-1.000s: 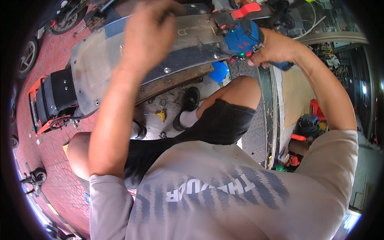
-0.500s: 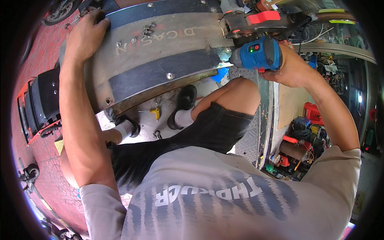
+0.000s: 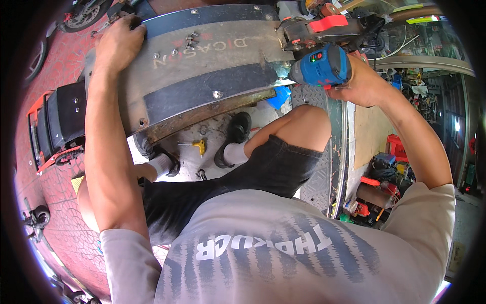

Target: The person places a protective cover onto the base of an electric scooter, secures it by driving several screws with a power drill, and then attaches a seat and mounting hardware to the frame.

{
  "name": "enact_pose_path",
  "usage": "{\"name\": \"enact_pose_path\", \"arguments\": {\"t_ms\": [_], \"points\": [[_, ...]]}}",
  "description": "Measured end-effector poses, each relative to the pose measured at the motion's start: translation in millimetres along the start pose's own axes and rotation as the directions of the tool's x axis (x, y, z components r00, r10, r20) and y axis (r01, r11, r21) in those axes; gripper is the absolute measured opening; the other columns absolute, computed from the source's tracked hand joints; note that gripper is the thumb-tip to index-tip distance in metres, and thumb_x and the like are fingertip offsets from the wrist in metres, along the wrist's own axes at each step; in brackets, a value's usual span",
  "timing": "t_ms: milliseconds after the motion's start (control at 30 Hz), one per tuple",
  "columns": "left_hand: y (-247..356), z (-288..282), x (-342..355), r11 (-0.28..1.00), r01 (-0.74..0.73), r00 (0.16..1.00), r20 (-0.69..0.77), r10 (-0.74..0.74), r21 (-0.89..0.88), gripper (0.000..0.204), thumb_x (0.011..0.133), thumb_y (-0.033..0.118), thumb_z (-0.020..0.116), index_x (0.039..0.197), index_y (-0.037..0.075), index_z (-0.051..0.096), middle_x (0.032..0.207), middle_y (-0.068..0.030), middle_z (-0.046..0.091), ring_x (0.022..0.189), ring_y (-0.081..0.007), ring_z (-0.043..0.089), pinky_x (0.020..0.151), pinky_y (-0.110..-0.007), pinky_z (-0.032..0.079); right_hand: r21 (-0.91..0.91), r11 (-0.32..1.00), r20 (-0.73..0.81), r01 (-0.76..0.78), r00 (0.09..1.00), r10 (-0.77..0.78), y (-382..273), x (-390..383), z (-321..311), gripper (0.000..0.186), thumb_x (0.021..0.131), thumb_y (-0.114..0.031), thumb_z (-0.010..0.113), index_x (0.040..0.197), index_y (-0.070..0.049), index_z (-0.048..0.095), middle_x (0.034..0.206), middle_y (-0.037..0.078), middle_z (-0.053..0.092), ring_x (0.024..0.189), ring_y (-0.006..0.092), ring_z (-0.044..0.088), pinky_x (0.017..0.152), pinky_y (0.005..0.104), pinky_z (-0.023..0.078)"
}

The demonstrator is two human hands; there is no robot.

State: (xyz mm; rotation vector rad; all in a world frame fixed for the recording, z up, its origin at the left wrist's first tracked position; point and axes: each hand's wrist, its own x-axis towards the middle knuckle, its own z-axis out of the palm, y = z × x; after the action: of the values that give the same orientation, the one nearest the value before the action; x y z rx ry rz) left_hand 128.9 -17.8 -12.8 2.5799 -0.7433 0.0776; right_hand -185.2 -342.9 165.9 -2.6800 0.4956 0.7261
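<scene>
Fingers gripping the driver, your right hand is apparently screwing at the deck's right end, needing steadiness next; left hand's grip unclear.

A motorcycle wheel stands on red paving.

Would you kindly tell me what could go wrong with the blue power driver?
The small silver metal screws lying loose on the long grey-and-black panel might roll off if jolted. The blue power driver in the right hand, its tip near the panel's edge, could slip and scratch the surface.
</scene>
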Motion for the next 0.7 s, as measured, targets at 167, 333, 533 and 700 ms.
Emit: {"name": "enact_pose_path", "arguments": {"t_ms": [167,333,533,700], "points": [[2.0,7.6,-3.0,0.997,0.025,0.998,-0.059,-0.022,0.067,0.053,0.095,0.042,0.052,0.137,0.017,0.073,0.132,-0.0197,0.074,0.128,-0.04,0.068,0.118,-0.06,0.04,-0.124,0.987,-0.164,0.102,0.979,-0.122,-0.4,-4.0,4.4,0.042,0.075,-0.009,0.089,0.114,-0.007,0.073,0.099,0.008,0.076,0.095,0.0218,0.071,0.092,0.0361,0.056],[6.5,5.9,-5.6,0.993,0.058,0.998,-0.04,-0.055,0.1,0.053,0.094,0.043,0.052,0.137,0.019,0.074,0.133,-0.0206,0.074,0.128,-0.0396,0.068,0.119,-0.06,0.038,-0.044,0.998,-0.026,-0.042,0.999,0.04,-16.7,0.1,-7.0,0.056,0.072,-0.011,0.093,0.122,-0.004,0.07,0.103,0.012,0.077,0.099,0.0241,0.073,0.093,0.0375,0.056],[10.9,3.6,-8.2,0.995,0.06,0.996,-0.074,-0.054,0.077,0.055,0.093,0.043,0.053,0.138,0.019,0.074,0.134,-0.0214,0.073,0.129,-0.0394,0.068,0.12,-0.06,0.036,-0.502,0.847,-0.158,0.177,0.943,-0.291,-38.6,-23.7,-11.3,0.052,0.073,-0.021,0.091,0.119,-0.002,0.073,0.101,0.014,0.079,0.093,0.0307,0.074,0.091,0.0407,0.058],[4.0,7.8,-6.0,0.993,0.061,0.997,-0.054,-0.056,0.105,0.05,0.095,0.048,0.055,0.133,0.021,0.074,0.134,-0.0181,0.074,0.129,-0.0388,0.067,0.117,-0.06,0.041,0.208,0.962,-0.132,0.178,0.979,-0.152,-56.4,-23.7,-1.5,0.055,0.076,-0.007,0.091,0.126,-0.003,0.07,0.109,0.009,0.077,0.098,0.0167,0.07,0.09,0.0365,0.058]]}}
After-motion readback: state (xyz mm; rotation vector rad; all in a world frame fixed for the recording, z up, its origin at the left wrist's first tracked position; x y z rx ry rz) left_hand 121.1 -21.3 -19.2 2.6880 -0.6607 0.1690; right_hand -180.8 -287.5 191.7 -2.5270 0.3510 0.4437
